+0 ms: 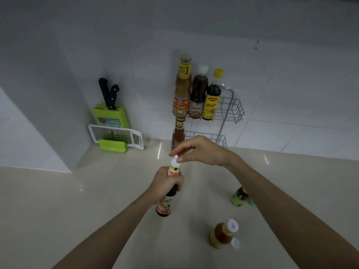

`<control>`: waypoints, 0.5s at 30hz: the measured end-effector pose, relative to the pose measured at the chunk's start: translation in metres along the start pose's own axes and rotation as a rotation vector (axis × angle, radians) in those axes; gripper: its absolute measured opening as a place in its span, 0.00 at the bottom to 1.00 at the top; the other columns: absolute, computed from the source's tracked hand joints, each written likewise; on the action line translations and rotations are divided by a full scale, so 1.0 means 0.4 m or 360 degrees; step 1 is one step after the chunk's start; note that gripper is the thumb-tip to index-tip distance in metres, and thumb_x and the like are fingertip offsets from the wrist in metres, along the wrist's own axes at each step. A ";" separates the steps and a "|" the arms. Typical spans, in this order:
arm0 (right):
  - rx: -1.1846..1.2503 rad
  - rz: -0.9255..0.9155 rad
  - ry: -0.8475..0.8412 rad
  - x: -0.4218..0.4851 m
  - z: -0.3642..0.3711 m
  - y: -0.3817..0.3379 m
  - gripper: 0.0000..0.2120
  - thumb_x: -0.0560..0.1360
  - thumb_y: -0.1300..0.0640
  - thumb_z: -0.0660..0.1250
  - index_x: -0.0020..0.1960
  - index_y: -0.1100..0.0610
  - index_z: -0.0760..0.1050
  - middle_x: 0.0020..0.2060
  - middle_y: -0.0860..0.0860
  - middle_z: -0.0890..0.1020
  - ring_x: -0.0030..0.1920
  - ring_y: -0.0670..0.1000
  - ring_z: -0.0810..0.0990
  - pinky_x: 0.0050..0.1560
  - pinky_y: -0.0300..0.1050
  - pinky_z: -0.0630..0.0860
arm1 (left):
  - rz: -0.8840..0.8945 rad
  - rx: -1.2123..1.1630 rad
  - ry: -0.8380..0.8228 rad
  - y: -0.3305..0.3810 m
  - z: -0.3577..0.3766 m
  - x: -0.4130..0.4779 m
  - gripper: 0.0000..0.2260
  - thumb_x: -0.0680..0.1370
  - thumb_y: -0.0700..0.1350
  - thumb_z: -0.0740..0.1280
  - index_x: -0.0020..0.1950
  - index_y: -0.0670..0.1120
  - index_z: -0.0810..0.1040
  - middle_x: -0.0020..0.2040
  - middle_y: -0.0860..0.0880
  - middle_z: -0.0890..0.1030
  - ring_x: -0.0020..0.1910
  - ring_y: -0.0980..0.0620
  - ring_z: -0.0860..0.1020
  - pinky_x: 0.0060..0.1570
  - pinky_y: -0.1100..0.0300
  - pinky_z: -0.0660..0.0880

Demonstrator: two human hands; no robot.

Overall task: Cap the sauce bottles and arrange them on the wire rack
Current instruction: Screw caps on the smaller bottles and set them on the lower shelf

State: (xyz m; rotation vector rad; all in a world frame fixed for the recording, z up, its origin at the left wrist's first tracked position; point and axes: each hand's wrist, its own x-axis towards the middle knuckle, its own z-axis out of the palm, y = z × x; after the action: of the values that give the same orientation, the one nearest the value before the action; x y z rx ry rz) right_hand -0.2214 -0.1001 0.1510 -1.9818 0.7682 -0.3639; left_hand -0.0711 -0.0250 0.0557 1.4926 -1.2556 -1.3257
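On the counter (pixel 97 200), near the wire rack (pixel 229 109), the left hand (pixel 165 183) wraps the dark sauce bottle (pixel 167 199) mid-body. Likely glass: rigid, heavy, slippery, breakable. Right hand (pixel 202 152) fingers (pixel 174 153) pinch its small white cap (pixel 175 162).

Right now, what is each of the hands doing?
Left hand: closed around the dark sauce bottle.
Right hand: fingertips pinched on the bottle's white cap.
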 end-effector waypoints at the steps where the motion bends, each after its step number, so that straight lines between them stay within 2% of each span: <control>1: -0.0100 -0.0027 -0.0034 -0.004 -0.008 -0.014 0.13 0.72 0.63 0.72 0.56 0.58 0.82 0.53 0.51 0.84 0.53 0.44 0.82 0.56 0.39 0.78 | 0.0015 0.0009 -0.0025 0.011 0.001 -0.004 0.03 0.61 0.36 0.66 0.27 0.38 0.75 0.28 0.40 0.77 0.30 0.45 0.74 0.37 0.55 0.73; 5: -0.0349 -0.0078 -0.0201 -0.012 -0.038 -0.066 0.14 0.71 0.66 0.72 0.55 0.57 0.83 0.54 0.49 0.84 0.57 0.44 0.81 0.62 0.49 0.76 | 0.0061 0.0028 -0.0198 0.046 -0.002 -0.020 0.05 0.63 0.32 0.65 0.28 0.38 0.74 0.29 0.40 0.76 0.31 0.45 0.74 0.35 0.58 0.73; 8: -0.0371 -0.0079 -0.0259 -0.017 -0.040 -0.091 0.14 0.71 0.66 0.72 0.55 0.58 0.83 0.54 0.50 0.85 0.56 0.45 0.82 0.62 0.50 0.77 | 0.0094 -0.0010 -0.0286 0.056 -0.003 -0.032 0.02 0.61 0.33 0.65 0.28 0.37 0.73 0.29 0.40 0.76 0.32 0.43 0.73 0.37 0.56 0.72; 12: -0.0342 -0.0080 -0.0129 -0.034 -0.016 -0.087 0.13 0.72 0.64 0.72 0.55 0.56 0.82 0.52 0.49 0.85 0.53 0.45 0.82 0.58 0.48 0.79 | 0.0127 -0.0056 -0.0271 0.045 0.002 -0.046 0.02 0.60 0.34 0.65 0.28 0.37 0.73 0.28 0.40 0.76 0.31 0.46 0.74 0.37 0.56 0.71; 15: -0.0271 -0.0137 -0.0165 -0.053 -0.002 -0.079 0.12 0.73 0.67 0.70 0.56 0.58 0.81 0.53 0.51 0.84 0.56 0.46 0.81 0.61 0.51 0.77 | 0.0112 -0.0162 -0.0407 0.039 0.005 -0.060 0.01 0.59 0.34 0.63 0.27 0.37 0.72 0.27 0.40 0.75 0.29 0.45 0.73 0.38 0.55 0.72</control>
State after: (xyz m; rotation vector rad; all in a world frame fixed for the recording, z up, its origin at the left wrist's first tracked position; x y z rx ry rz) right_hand -0.2263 -0.0756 0.1799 -2.1800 0.6683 -0.2507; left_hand -0.0753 -0.0050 0.0761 1.2261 -1.3641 -1.5454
